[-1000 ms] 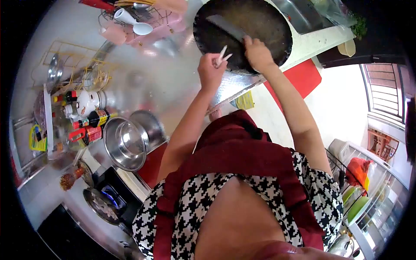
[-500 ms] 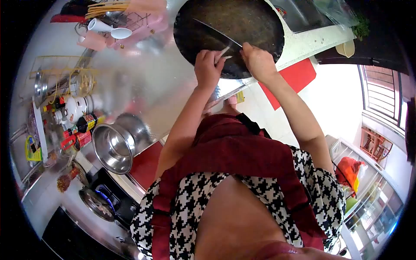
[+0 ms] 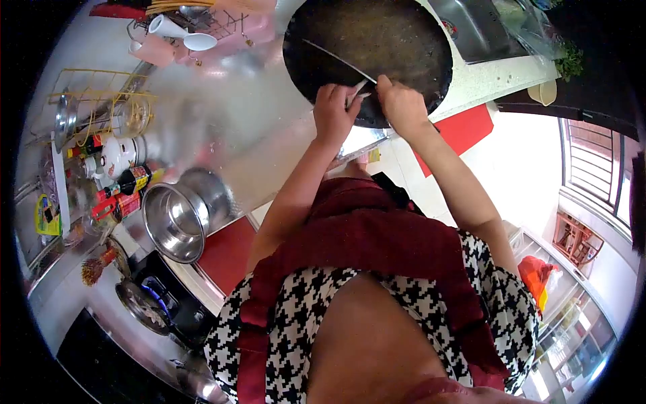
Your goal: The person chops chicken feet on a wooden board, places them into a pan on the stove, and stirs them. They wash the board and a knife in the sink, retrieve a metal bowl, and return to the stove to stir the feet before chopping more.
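My right hand (image 3: 402, 106) is closed around the handle of a knife (image 3: 340, 60), whose long blade reaches up and left over a round dark chopping board (image 3: 383, 40). Close beside it, my left hand (image 3: 334, 111) pinches a small pale piece of food (image 3: 356, 93) at the board's near edge. The piece lies by the handle end of the blade. What exactly the food is cannot be made out, and my left fingers partly hide it.
A metal basin (image 3: 175, 222) stands on the counter at the left, near bottles (image 3: 134, 178) and a yellow wire rack (image 3: 101, 101). Lower left, a pan (image 3: 141, 308) sits on a lit stove. A sink (image 3: 478, 30) is at the upper right.
The view has shifted a little, so the board and both hands appear slightly right and lower. The knife stays in my right hand and the pale piece in my left.
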A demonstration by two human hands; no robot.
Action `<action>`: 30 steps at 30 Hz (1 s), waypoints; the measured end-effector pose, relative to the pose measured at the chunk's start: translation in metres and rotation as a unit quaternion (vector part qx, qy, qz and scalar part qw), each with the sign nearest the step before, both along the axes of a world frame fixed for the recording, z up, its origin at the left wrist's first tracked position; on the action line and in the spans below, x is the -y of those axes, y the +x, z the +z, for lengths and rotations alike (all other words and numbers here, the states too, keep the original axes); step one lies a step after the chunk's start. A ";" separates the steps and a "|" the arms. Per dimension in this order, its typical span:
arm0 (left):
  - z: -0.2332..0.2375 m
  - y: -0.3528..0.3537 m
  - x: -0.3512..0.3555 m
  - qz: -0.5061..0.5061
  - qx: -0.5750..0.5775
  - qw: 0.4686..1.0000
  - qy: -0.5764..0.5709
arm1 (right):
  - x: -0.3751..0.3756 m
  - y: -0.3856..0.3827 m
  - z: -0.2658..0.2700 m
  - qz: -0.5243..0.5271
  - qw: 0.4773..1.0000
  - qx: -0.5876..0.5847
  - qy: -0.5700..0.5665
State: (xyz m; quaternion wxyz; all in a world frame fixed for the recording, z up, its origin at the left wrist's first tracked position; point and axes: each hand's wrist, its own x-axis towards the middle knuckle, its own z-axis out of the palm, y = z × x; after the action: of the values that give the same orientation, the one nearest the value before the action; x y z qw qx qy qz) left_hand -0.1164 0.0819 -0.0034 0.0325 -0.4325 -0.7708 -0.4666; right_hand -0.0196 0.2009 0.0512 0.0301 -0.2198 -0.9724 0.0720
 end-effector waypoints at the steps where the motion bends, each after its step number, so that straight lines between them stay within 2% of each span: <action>1: -0.001 -0.001 0.000 0.002 0.000 1.000 -0.002 | 0.002 0.001 -0.001 0.000 1.000 -0.002 0.000; 5: -0.002 -0.001 0.003 0.024 0.039 0.999 -0.027 | -0.003 0.006 0.004 -0.010 1.000 -0.014 -0.020; 6: 0.000 -0.002 0.003 0.034 0.058 0.997 -0.035 | -0.017 0.011 -0.008 -0.063 0.997 0.008 -0.051; 7: 0.000 -0.003 0.002 0.037 0.070 0.996 -0.043 | -0.030 0.016 -0.005 -0.108 0.993 0.040 -0.035; 8: 0.000 -0.006 -0.002 0.042 0.084 0.994 -0.050 | -0.049 0.028 -0.004 -0.154 0.987 0.004 -0.043; 9: 0.001 -0.008 -0.005 0.046 0.097 0.993 -0.056 | -0.065 0.038 -0.005 -0.244 0.969 -0.007 -0.030; 10: 0.003 -0.008 -0.007 0.044 0.108 0.991 -0.067 | -0.062 0.040 0.020 -0.299 0.953 -0.051 -0.020; 12: 0.007 -0.007 -0.005 0.033 0.131 0.986 -0.096 | -0.059 0.052 0.020 -0.256 0.953 -0.161 -0.005; 16: 0.018 0.002 0.012 -0.016 0.210 0.975 -0.066 | -0.013 0.047 0.040 -0.147 0.976 -0.082 -0.135; 18: 0.015 0.003 0.020 -0.022 0.210 0.973 -0.093 | 0.002 0.041 0.036 -0.112 0.971 -0.113 -0.177; 22: 0.009 0.003 0.018 -0.038 0.199 0.979 -0.019 | 0.013 0.023 0.027 -0.078 0.983 -0.096 -0.133; 28: 0.012 0.003 0.016 -0.013 0.138 0.989 -0.049 | 0.015 0.011 0.015 -0.043 0.995 -0.037 -0.085; 30: 0.010 0.001 0.017 -0.021 0.143 0.988 -0.053 | 0.016 0.009 0.026 -0.053 0.993 -0.066 -0.084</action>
State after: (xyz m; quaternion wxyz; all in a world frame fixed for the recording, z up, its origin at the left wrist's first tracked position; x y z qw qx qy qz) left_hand -0.1150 0.0653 0.0069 -0.1108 -0.3787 -0.7818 -0.4829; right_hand -0.0109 0.1852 0.0771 0.0796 -0.2673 -0.9458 0.1663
